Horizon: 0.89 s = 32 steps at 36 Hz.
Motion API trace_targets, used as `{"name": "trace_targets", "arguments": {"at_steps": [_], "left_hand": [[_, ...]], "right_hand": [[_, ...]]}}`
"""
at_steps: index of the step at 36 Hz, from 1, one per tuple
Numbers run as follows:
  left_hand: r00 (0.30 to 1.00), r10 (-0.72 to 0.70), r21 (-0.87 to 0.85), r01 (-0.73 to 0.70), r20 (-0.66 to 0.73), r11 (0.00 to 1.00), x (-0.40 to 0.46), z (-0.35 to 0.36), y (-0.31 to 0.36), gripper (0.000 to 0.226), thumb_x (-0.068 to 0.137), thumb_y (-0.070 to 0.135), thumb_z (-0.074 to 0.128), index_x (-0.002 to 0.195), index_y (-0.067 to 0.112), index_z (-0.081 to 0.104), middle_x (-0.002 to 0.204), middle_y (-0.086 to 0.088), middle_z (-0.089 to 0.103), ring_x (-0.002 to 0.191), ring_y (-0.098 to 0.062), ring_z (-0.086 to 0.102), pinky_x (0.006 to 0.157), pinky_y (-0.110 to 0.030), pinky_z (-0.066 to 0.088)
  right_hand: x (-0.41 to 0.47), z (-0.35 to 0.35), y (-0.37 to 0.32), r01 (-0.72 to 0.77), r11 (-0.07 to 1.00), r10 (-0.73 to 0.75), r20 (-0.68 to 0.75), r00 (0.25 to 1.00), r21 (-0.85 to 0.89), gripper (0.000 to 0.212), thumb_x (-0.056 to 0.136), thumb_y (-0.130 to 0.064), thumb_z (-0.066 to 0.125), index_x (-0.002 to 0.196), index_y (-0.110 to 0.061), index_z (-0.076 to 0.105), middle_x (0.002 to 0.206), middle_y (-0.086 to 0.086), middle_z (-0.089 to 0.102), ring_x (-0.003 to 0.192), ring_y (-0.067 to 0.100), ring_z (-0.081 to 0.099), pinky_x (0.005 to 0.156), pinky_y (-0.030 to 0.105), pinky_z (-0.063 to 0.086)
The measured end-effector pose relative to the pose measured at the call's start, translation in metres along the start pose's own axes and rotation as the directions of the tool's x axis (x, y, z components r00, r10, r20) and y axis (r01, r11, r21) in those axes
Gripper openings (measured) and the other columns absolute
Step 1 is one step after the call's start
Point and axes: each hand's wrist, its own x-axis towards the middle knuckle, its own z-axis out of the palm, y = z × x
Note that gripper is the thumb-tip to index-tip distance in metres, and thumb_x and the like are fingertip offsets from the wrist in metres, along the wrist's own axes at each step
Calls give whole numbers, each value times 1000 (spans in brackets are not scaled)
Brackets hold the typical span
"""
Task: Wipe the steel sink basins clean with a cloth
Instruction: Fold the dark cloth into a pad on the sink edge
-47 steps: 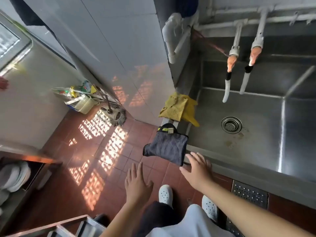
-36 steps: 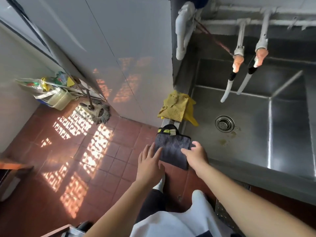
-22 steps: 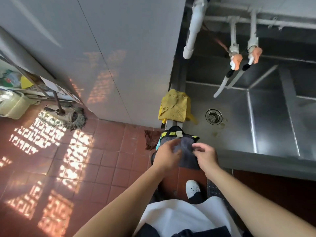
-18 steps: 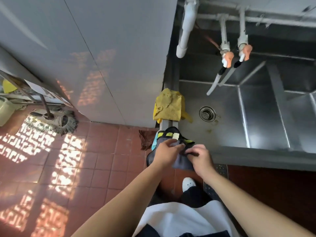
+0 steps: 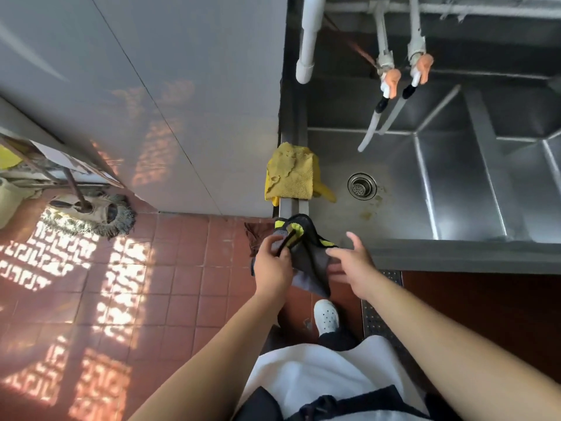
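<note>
Hoses (image 5: 379, 117) over open basin (image 5: 394, 214)

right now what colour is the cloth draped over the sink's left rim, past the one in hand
Yellow cloth, with a textured weave, seen in the head view.

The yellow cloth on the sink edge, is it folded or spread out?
Folded: the yellow cloth lies doubled in layers over the sink rim.

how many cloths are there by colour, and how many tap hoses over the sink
grey cloth with yellow trim, in the left hand: 1
yellow cloth, on the sink edge: 1
brown cloth, on the floor: 1
tap hoses: 2
total: 5
</note>
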Motion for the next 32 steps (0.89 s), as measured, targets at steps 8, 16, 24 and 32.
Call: {"name": "trace_targets", "arguments": {"at_steps": [8, 16, 24, 32], "left_hand": [[999, -10, -108, 4, -52, 994, -34, -13, -6, 30, 100, 2, 48, 97, 20, 72, 97, -9, 69, 88, -25, 70, 75, -42, 63], [987, -3, -87, -12, -163, 996, -62, -21, -17, 28, 86, 2, 73, 111, 15, 74, 101, -5, 73, 93, -22, 69, 86, -34, 57], [958, 118, -191, -171, -262, 966, -83, -42, 16, 32, 96, -2, 57, 95, 23, 76, 91, 1, 77, 83, -12, 72, 69, -19, 56], [970, 147, -261, -195, -193, 945, -96, -29, 61, 26, 97, 1, 58, 120, 9, 66, 116, -19, 69, 105, -29, 69, 94, -41, 54]], "right_hand": [[22, 0, -10, -18, 974, 44, 111, 993, -228, 46, 83, -8, 74, 124, -21, 58, 90, 8, 69, 50, 18, 61, 50, 29, 56], [23, -8, -12, 173, 966, -153, 117, 981, -190, 17, 69, -10, 74, 81, -13, 62, 84, 10, 70, 80, 29, 65, 66, 35, 52], [13, -77, -27, -159, 907, -67, 508, 859, 389, 18, 93, 0, 56, 101, -13, 63, 90, 8, 74, 78, 19, 72, 64, 35, 60], [8, -147, -47, 2, 869, -165, 286, 944, 495, 17, 101, -12, 48, 86, -18, 54, 105, 12, 63, 96, 30, 66, 93, 46, 50]]}}
